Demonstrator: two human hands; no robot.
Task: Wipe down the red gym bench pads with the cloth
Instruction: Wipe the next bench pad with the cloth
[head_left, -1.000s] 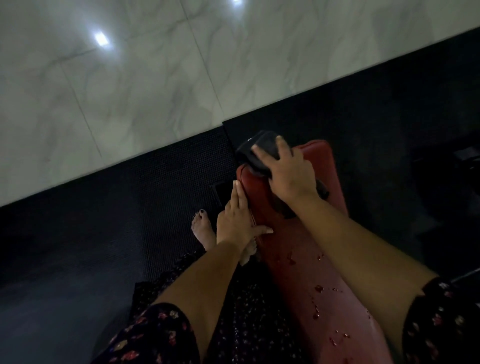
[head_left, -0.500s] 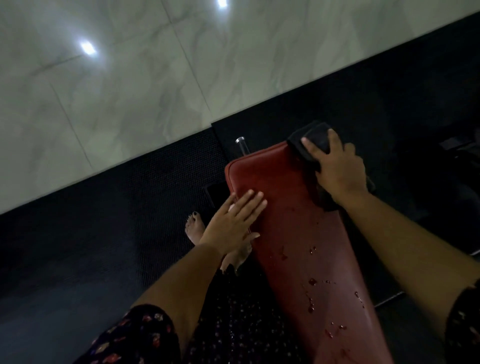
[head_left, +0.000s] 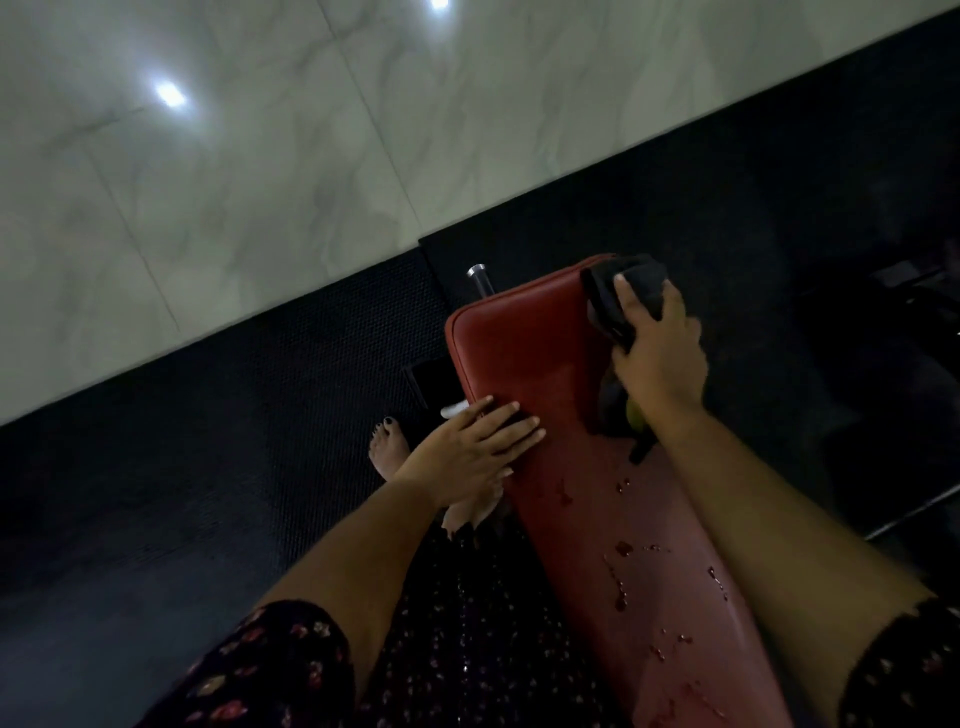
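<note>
My right hand (head_left: 660, 358) has its fingers curled over the black cloth (head_left: 631, 288), bunched and pressed onto the far right corner of the red bench pad (head_left: 524, 353). My left hand (head_left: 467, 452) lies flat with its fingers straight on the pad's left edge, holding nothing.

The cloth sits right at the rim, so I judge that a stroke pushed too far could carry it over the side and onto the black rubber mat (head_left: 260, 415). Wadded up like this, it meets little of the surface and may leave streaks. Water droplets (head_left: 623, 548) dot the near half of the pad, not yet wiped. My right forearm passes just over them and could smear them before the cloth gets there. Wet vinyl is probably slick, so my bracing left palm could skid off the edge, and drips may run down towards my bare foot (head_left: 387, 449) on the mat beside the bench.

A short metal peg (head_left: 477, 278) stands just beyond the pad's far end, where a long stroke could catch it. Pale marble floor tiles (head_left: 208, 182) begin past the mat. Dark equipment (head_left: 904, 291) on the right is too dim to make out. My left hand covers a patch of the edge and must lift before that part can be wiped.
</note>
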